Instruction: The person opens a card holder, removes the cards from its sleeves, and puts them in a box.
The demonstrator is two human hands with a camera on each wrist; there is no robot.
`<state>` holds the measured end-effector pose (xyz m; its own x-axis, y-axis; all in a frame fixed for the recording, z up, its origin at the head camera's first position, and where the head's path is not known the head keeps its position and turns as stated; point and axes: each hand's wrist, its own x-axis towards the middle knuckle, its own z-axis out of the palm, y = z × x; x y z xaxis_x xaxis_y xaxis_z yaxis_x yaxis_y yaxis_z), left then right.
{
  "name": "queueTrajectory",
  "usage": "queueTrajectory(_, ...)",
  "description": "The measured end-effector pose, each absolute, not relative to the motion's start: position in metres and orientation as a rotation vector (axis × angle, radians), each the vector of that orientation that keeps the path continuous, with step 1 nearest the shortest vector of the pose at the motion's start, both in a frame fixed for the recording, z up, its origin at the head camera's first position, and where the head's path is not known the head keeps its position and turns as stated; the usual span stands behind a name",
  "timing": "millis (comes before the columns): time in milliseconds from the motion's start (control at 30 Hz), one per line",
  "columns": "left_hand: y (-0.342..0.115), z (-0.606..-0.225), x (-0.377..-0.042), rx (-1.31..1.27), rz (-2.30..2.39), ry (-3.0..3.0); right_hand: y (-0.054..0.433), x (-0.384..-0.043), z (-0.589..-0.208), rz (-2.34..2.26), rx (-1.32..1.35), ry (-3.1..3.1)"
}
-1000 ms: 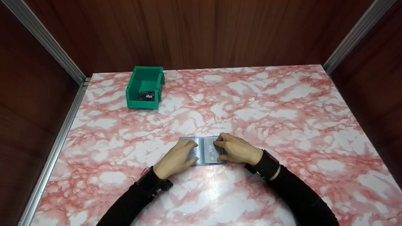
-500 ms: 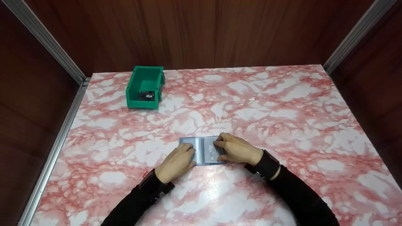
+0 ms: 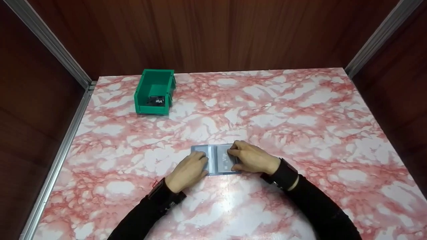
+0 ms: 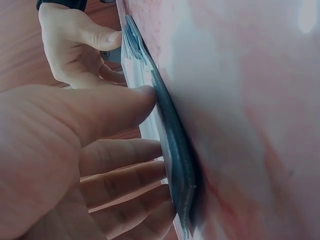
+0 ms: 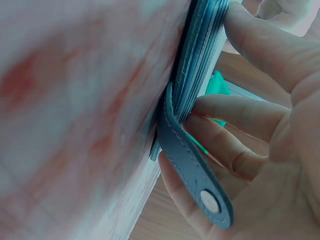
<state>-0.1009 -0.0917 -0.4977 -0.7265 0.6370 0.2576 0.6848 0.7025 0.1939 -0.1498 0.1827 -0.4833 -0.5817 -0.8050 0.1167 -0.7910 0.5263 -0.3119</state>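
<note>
An open card holder (image 3: 212, 160) with a blue-grey cover and clear sleeves lies on the table in the head view. A grey card marked "Vip" (image 3: 224, 161) shows in its right-hand page. My left hand (image 3: 187, 171) rests on the left half, its thumb and fingers extended onto the page in the left wrist view. With bent fingers, my right hand (image 3: 253, 157) holds the right side, thumb near the front edge and fingertips at the page edges. In the right wrist view a strap (image 5: 192, 160) with a metal snap hangs loose beside those fingers.
A green bin (image 3: 154, 92) stands at the back left, with black cards (image 3: 155, 101), one marked "Vip", inside. The red-and-white marbled table (image 3: 283, 110) is bounded by dark wood panels (image 3: 213, 33) at the back and both sides.
My left hand has shifted slightly left and its fingers have moved off the holder's middle fold onto the left half. My right hand has stayed in place.
</note>
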Motion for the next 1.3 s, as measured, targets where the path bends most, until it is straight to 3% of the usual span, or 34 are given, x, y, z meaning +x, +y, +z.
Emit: queueTrajectory(1300,-0.0919,-0.4971,-0.1012,-1.027,-0.523,-2.783,0.1745,-0.1416,-0.4843,-0.538,-1.536,2.598)
